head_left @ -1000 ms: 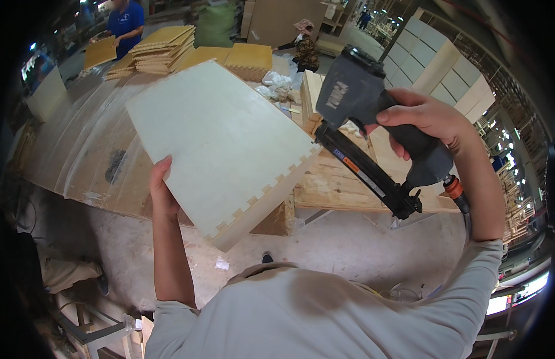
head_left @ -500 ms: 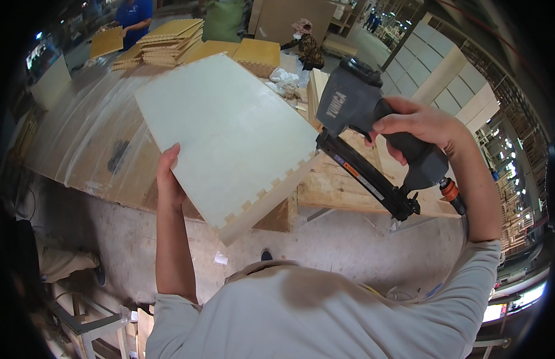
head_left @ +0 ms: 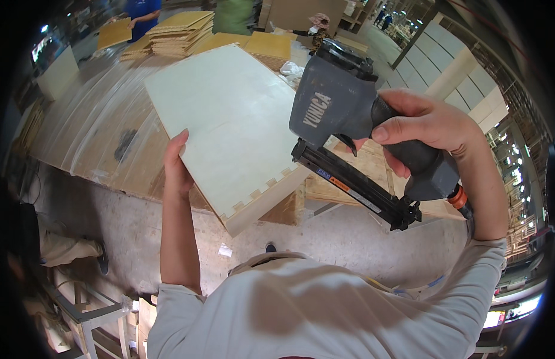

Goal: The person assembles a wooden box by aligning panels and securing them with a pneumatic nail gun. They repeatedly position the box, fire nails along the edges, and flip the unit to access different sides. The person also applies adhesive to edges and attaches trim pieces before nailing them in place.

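Observation:
A pale wooden drawer box with dovetailed corners is tilted in front of me, its flat white panel facing up. My left hand grips its left edge, thumb on the panel and the other fingers hidden beneath. In my right hand is a dark grey air nail gun, held by its black handle. The gun's nose overlaps the drawer box's right edge; whether they touch I cannot tell. An orange hose fitting sits at the handle's end.
The box is over a worn wooden workbench. Yellowish jointed panels are stacked at its far side, near a person in blue. Another person in a patterned cap is further back. A metal-framed stand is at lower left.
The nail gun has moved left and nearer, and its nose now overlaps the box's right edge. The drawer box and my left hand have shifted slightly in view.

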Available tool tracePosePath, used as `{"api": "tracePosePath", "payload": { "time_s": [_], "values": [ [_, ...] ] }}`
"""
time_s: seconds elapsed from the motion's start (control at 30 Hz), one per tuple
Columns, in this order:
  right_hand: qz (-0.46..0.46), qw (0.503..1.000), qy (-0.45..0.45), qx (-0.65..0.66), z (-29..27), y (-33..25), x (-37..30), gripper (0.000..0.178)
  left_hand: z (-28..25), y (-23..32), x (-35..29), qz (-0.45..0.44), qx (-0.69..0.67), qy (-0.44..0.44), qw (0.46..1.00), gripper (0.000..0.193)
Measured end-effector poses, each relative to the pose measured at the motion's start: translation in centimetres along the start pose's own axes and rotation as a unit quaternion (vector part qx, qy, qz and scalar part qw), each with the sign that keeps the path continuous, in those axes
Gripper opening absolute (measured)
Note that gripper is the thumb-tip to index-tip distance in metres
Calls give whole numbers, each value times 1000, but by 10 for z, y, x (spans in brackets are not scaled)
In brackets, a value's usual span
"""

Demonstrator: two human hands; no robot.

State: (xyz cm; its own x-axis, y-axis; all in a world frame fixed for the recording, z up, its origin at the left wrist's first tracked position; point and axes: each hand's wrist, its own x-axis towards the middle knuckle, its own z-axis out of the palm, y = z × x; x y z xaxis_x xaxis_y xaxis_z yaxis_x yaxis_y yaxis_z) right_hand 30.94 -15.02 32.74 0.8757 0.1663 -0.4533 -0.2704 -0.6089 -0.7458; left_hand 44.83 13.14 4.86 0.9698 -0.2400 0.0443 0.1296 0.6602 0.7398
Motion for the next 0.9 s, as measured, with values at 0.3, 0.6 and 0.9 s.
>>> {"api": "tracePosePath", "payload": {
  "time_s": [0.3,0.6,0.9],
  "values": [
    [11,999,-39,-7,1,-1,4,35,2,0,9,-7,-9,-14,1000,56],
    [-23,999,-28,-13,18,-19,-2,30,9,2,7,-6,-9,-11,1000,56],
    [-89,983,-162,-4,58,-23,12,31,-1,4,0,13,-9,-41,999,55]
  ]
}}
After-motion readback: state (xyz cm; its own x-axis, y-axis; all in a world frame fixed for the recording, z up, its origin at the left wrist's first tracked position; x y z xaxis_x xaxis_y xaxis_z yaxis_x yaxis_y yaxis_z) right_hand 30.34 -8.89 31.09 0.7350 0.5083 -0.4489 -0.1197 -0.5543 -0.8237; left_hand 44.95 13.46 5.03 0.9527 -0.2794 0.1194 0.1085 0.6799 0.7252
